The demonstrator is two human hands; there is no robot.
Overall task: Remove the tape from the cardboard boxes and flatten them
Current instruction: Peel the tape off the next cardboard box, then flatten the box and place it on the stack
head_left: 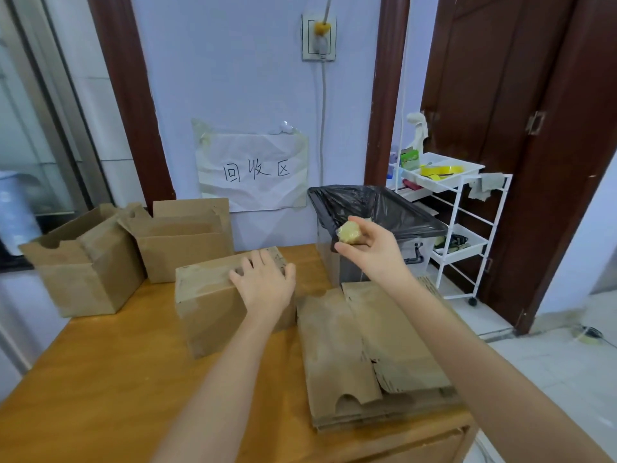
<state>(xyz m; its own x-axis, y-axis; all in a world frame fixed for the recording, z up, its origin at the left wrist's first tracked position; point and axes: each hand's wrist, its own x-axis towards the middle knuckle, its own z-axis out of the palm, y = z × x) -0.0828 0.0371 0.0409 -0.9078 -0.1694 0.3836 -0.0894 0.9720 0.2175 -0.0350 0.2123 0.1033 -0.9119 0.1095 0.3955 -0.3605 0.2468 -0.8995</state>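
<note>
The right hand is pinching a light, sticky yellowish tape wad beside the black-lined bin. The left hand, fingers spread, is pressing the closed brown cardboard box mid-table; it looks light and stiff, best gripped at its edges.

Hidden and cut-off parts on a table of boxes
The left hand covers part of the closed box's top; the table runs off the bottom edge.
</note>
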